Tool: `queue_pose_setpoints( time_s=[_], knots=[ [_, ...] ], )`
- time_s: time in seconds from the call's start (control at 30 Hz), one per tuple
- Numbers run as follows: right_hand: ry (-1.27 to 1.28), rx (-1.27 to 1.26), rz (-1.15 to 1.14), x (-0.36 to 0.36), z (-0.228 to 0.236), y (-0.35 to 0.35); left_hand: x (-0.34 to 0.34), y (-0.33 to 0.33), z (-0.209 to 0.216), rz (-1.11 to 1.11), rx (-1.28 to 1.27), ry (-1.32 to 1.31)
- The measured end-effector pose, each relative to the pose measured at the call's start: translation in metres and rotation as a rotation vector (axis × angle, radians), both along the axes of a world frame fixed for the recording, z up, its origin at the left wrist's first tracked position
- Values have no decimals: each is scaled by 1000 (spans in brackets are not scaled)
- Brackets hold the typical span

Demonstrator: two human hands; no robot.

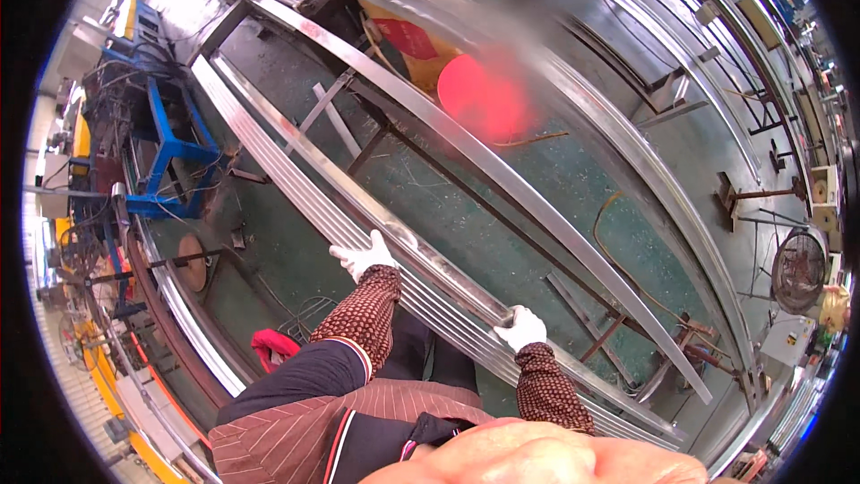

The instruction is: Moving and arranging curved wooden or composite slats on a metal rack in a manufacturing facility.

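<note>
A bundle of long, narrow silver metal strips (269, 142) runs diagonally in front of me, from far left to near right. Beside it, on the far side, lies a long metal rail (358, 194) with a worn, shiny surface. My left hand (365, 257), in a white glove, rests on the strips with thumb and fingers apart. Farther right, my right hand (522, 330), also white-gloved, is closed at the rail. Something small and dark grey shows by its fingertips; what it is I cannot make out. Patterned brown sleeve covers reach down both forearms.
Beyond the rail, a wide flat metal bar (466, 148) crosses on a dark frame, with curved metal profiles (627, 130) farther off. A red round container (484, 97) stands on the green floor (430, 181). To the left is a blue steel frame (166, 157); at right, a fan (798, 269).
</note>
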State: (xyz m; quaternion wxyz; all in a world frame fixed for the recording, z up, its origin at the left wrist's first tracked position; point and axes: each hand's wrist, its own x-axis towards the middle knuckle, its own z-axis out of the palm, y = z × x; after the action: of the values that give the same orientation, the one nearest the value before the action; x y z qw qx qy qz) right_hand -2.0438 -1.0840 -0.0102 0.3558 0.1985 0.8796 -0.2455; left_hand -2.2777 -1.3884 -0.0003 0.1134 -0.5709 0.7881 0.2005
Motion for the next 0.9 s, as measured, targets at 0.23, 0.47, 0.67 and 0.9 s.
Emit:
queue_pose_setpoints(
  time_s=[0.23,0.47,0.67,0.9],
  knots=[
    [8,-20,-37,1,3,-2,-1,3,5,-8,4,-45],
    [31,-17,-28,4,2,-1,2,5,5,-24,-8,-6],
    [73,-16,-14,7,-3,1,-1,2,-6,-58,-59,-96],
    [53,-31,-14,6,0,1,1,2,-5,-61,-58,-89]
  ],
)
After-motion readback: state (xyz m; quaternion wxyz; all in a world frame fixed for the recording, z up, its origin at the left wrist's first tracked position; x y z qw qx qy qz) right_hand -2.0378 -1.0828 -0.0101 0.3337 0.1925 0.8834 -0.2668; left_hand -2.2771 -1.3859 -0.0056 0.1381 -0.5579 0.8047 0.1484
